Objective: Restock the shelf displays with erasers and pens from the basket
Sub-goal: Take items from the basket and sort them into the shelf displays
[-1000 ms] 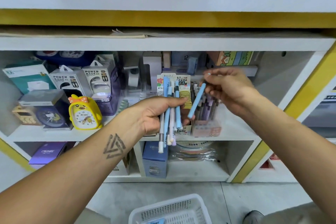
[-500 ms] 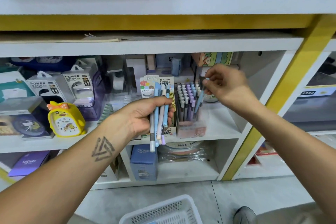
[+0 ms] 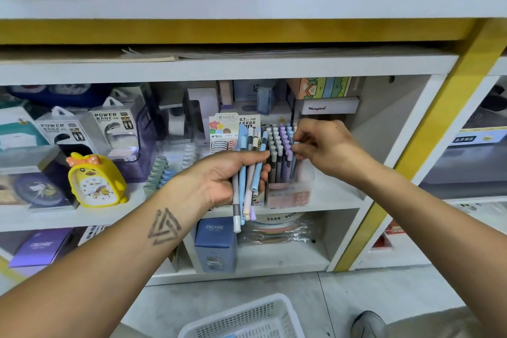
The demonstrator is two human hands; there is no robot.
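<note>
My left hand [image 3: 222, 177] grips a bunch of several pens [image 3: 245, 173], blue, grey, white and lilac, held upright in front of the middle shelf. To its right a clear pen display box [image 3: 290, 192] stands on the shelf, packed with upright grey, lilac and blue pens. My right hand [image 3: 322, 145] is at the box's right side, its fingertips pinching the top of a blue pen [image 3: 294, 162] that stands in the box. The white basket [image 3: 247, 320] sits on the floor below.
A yellow duck alarm clock [image 3: 96, 181] and power bank boxes [image 3: 90, 129] fill the shelf's left part. A lead refill display card [image 3: 233, 129] stands behind the held pens. Blue boxes [image 3: 215, 244] sit on the lower shelf. A yellow post [image 3: 428, 129] bounds the shelf on the right. A shoe [image 3: 367, 324] is on the floor.
My right hand carried a blue pen from beside the bunch down into the display box and now pinches its top. The view has shifted right and closer.
</note>
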